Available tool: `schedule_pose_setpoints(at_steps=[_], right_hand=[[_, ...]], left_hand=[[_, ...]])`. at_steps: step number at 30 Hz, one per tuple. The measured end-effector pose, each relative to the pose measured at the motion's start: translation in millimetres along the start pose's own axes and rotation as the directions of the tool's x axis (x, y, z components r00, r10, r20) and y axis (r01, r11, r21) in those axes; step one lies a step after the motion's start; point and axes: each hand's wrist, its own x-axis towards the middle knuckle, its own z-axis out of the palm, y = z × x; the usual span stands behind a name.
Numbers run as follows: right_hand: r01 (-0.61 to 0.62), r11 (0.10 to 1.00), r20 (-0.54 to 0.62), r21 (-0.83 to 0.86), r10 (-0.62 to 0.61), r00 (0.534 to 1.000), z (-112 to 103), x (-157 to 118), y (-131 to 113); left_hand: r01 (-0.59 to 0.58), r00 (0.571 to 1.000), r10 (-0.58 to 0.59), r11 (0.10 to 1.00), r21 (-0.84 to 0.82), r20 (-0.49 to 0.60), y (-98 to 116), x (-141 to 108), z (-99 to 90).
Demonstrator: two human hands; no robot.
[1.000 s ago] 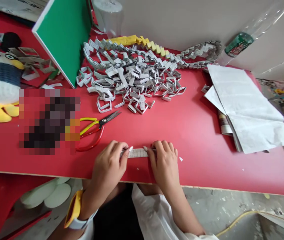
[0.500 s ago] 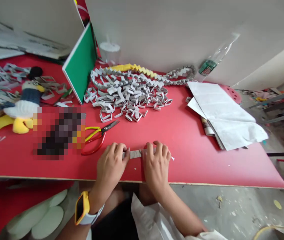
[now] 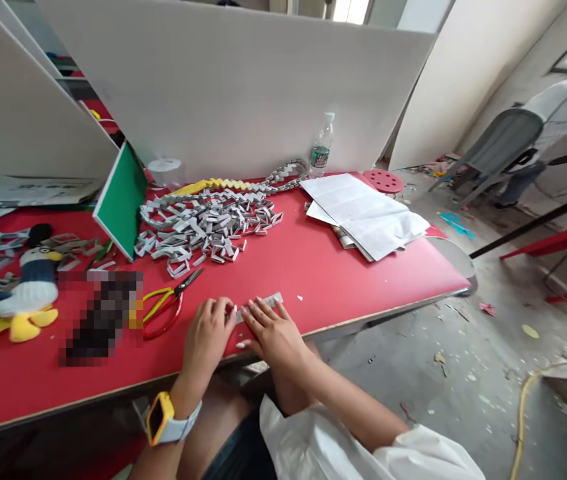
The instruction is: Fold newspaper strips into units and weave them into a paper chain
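Note:
A narrow printed paper strip (image 3: 277, 299) lies flat on the red table near its front edge. My left hand (image 3: 209, 328), above a yellow watch, pinches the strip's left end between thumb and fingertips. My right hand (image 3: 274, 333) lies over the strip with its fingers extended, pressing on it. Left of my hands are scissors (image 3: 162, 308) with yellow and red handles, their blades apart. Beyond them sits a pile of folded paper links (image 3: 213, 227), with a yellow and grey linked chain (image 3: 223, 185) behind it.
White paper sheets (image 3: 363, 213) lie at the right, with a plastic bottle (image 3: 321, 150) behind them. A green board (image 3: 124, 200) stands at the left near a plush bird (image 3: 33, 287). The table's front edge (image 3: 343, 328) runs close to my hands. A person sits at the far right.
The view has turned up and to the right. My right hand has gone from curled fingers at the strip's right part to lying flat over it. My left hand still pinches the left end.

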Motion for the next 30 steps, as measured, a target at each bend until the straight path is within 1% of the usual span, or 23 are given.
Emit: schedule_pose_setpoints(at_steps=[2,3,6,7,9,11,15,17,20,23,26,30], right_hand=[[-0.018,1.000,-0.002,0.025,0.018,1.000,-4.5,-2.9,2.3],[-0.035,0.999,-0.010,0.028,0.035,0.999,-8.0,-5.4,2.8],[-0.102,0.995,-0.055,0.012,0.102,0.993,-15.6,-13.1,4.0],[-0.114,0.993,-0.070,0.001,0.114,0.991,-16.7,-14.8,4.3],[-0.121,0.992,-0.095,-0.027,0.118,0.988,-17.9,-15.8,4.8],[-0.106,0.992,-0.116,-0.065,0.098,0.988,-19.6,-13.3,5.1],[-0.071,0.985,-0.152,-0.155,0.047,0.987,-27.7,-2.7,7.6],[-0.047,0.982,-0.149,-0.181,0.020,0.989,-32.3,1.8,10.5],[0.002,0.984,-0.108,-0.181,-0.022,0.994,-37.3,5.4,16.2],[0.018,0.988,-0.072,-0.155,-0.029,0.997,-39.7,7.7,21.6],[-0.016,0.992,-0.049,-0.123,0.010,0.999,-39.4,11.3,25.0],[-0.098,0.989,-0.035,-0.112,0.094,0.995,-34.7,17.3,24.8]], left_hand=[[-0.045,0.998,0.046,0.999,0.015,-0.032,0.3,-1.5,-0.7],[-0.091,0.995,0.092,0.996,0.024,-0.025,0.6,-2.7,-1.6],[-0.263,0.964,0.261,0.965,0.016,0.054,2.7,-7.8,-6.3],[-0.302,0.951,0.301,0.953,0.003,0.075,4.0,-9.7,-8.4],[-0.330,0.940,0.330,0.944,-0.013,0.083,7.2,-12.5,-13.1],[-0.343,0.937,0.343,0.939,-0.018,0.068,10.4,-12.3,-17.7],[-0.380,0.924,0.382,0.924,-0.048,0.023,11.5,-3.3,-22.3],[-0.395,0.918,0.396,0.916,-0.076,0.009,8.7,1.0,-21.9],[-0.383,0.922,0.386,0.914,-0.137,-0.001,3.1,1.9,-19.4],[-0.334,0.939,0.343,0.919,-0.210,0.003,-1.2,-1.0,-16.3],[-0.254,0.963,0.269,0.928,-0.272,0.020,-3.3,-1.8,-12.2],[-0.116,0.990,0.137,0.938,-0.328,0.041,-3.0,1.7,-4.7]])
